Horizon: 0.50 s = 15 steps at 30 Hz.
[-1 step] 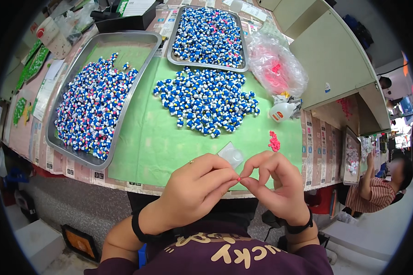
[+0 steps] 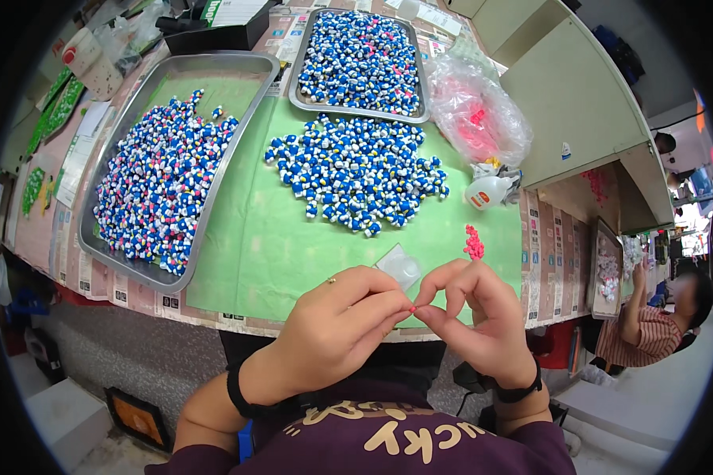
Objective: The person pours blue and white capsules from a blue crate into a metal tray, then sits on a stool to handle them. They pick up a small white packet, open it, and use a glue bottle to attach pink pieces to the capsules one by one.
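Both hands meet fingertip to fingertip just over the near edge of the green sheet (image 2: 249, 277). Between the tips is a tiny pinkish-red piece (image 2: 413, 309), mostly covered by the fingers. My left hand (image 2: 333, 324) is closed, thumb and forefinger pinching the piece. My right hand (image 2: 483, 317) pinches at the same piece, its other fingers curled. Just beyond the fingers lies a small clear plastic dish (image 2: 400, 267) with a whitish look. A little pile of pink pieces (image 2: 474, 244) sits beyond my right hand. Farther off spreads a heap of small blue-and-white figures (image 2: 356, 174).
Metal trays full of similar figures stand at left (image 2: 200, 237) and at the back (image 2: 425, 95). At the back right are a plastic bag (image 2: 483, 119) of pink pieces and a white bottle (image 2: 489, 191). A cabinet (image 2: 586, 103) bounds the right. Another person (image 2: 650, 324) sits farther right.
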Tool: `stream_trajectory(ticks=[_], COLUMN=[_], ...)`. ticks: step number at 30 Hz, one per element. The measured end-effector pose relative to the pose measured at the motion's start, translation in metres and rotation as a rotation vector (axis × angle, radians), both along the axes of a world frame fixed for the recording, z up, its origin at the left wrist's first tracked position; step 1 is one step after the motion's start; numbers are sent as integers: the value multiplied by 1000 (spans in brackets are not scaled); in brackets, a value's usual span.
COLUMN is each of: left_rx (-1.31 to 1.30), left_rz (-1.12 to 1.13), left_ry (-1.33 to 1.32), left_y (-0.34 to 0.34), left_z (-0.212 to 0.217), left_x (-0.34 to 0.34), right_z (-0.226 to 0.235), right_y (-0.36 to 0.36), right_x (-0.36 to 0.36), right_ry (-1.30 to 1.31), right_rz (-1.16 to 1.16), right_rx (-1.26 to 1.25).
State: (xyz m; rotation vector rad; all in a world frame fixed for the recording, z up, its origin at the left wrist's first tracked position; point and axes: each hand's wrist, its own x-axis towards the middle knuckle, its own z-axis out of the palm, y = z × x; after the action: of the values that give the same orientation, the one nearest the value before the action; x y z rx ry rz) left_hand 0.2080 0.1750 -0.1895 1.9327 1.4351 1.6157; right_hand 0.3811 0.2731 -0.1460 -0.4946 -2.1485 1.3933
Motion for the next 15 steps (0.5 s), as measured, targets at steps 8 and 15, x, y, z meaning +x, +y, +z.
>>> stream_trajectory(ticks=[8,15], left_rx=[-34,-138], left_rz=[22,64], left_ry=[-50,-193], left_y=[-1,-9], left_z=[-5,-9], left_x=[-4,-28], right_z=[9,2], right_y=[8,34], right_x=[-11,-19], right_ry=[-174,-422], right_rz=[65,11], right_rx=[97,570])
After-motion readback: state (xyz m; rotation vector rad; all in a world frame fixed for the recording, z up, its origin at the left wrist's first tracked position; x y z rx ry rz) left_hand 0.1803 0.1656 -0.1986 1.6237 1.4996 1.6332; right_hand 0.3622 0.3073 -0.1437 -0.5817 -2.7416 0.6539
